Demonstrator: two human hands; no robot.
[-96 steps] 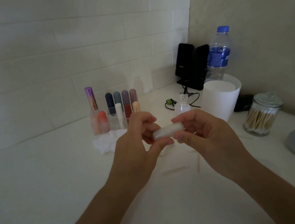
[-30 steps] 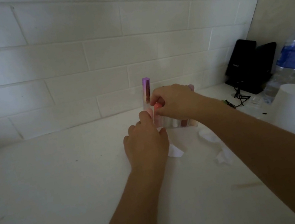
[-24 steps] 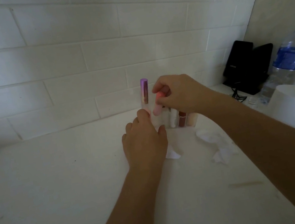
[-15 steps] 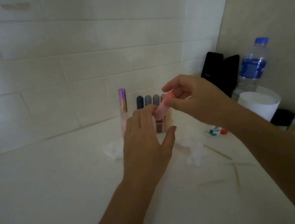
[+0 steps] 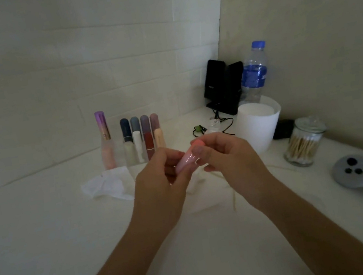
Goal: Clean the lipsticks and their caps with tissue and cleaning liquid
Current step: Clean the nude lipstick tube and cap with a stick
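Two hands hold one pink lipstick (image 5: 188, 160) in the air, in front of the lipstick row (image 5: 142, 141) and slightly to its right. The left hand (image 5: 159, 182) grips the pale lower end with curled fingers and thumb. The right hand (image 5: 232, 162) pinches the coral upper end between thumb and forefinger, its other fingers curled underneath. The pink lipstick lies tilted, coral end raised and pointing right.

The lipstick row stands upright on the white counter (image 5: 47, 231), close to the tiled wall: four dark-capped tubes at the back, and shorter pale, white, red and peach ones at the front. A tall tube (image 5: 104, 138) with a purple cap stands just left of the row. A crumpled tissue (image 5: 109, 185) lies on the counter in front of the row, toward its left end. A small clear bottle (image 5: 214, 126) stands near the row, to its right. Farther right of the row stand a white cup (image 5: 258, 127), black speakers (image 5: 222, 85) and a blue-capped water bottle (image 5: 253, 72). Farthest right of the row are a glass jar (image 5: 304, 143) of cotton swabs and a grey round object (image 5: 352, 171) with three dark spots.
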